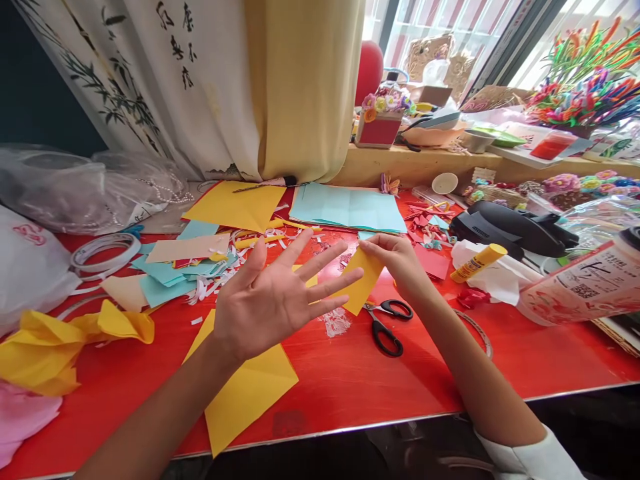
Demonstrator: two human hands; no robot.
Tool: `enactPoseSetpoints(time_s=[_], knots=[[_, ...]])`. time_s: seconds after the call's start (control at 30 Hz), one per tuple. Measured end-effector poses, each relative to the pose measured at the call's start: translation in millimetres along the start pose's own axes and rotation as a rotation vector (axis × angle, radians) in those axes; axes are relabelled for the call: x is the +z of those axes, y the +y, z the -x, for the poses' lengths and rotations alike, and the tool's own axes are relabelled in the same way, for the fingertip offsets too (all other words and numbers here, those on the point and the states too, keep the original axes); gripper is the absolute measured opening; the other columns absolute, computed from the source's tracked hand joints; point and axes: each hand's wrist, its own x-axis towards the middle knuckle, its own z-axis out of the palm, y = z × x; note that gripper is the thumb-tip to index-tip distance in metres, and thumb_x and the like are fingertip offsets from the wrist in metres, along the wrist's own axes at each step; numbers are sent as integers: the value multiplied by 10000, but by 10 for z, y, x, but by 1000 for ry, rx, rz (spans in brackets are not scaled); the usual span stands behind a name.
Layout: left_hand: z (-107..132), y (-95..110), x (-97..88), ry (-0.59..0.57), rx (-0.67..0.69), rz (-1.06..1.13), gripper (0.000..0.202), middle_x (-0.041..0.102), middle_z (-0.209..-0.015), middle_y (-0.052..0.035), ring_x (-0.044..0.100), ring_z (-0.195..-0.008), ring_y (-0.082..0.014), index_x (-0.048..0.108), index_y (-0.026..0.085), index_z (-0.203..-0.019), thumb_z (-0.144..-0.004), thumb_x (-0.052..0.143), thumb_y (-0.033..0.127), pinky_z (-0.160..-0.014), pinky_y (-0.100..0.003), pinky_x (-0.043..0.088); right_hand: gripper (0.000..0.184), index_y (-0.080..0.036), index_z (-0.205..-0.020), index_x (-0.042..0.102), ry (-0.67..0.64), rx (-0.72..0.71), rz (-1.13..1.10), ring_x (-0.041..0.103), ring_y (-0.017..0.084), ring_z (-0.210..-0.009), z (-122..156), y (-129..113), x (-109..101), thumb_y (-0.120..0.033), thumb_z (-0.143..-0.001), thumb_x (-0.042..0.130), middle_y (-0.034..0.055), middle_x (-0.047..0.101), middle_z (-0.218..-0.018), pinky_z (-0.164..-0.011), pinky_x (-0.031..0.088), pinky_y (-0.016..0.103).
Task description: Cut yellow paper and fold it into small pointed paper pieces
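Nearest on the red tabletop (350, 387) lies a yellow sheet (245, 393), still flat. Above it the left hand (270, 300) spreads empty fingers. Beyond, the right hand (400, 260) pinches a small yellow piece (361, 283), already folded, over the scissors (387, 327).

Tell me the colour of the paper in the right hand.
Yellow; the head view shows the paper pinched in the right hand.

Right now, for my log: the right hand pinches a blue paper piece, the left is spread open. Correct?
No: the head view shows the paper piece in the right hand is yellow, not blue. The left hand is spread open.
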Motion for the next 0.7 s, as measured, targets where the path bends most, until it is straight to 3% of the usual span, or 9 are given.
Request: enactPoseSetpoints(time_s=[0.7], knots=[[21, -45, 24, -72, -68, 15, 770, 355, -1465, -83, 389, -1296, -333, 130, 287, -1450, -814, 96, 721, -1076, -495, 227, 292, -153, -692, 577, -96, 74, -4, 493, 118, -599, 105, -95, 101, -432, -740, 648, 10, 562, -654, -558, 345, 252]])
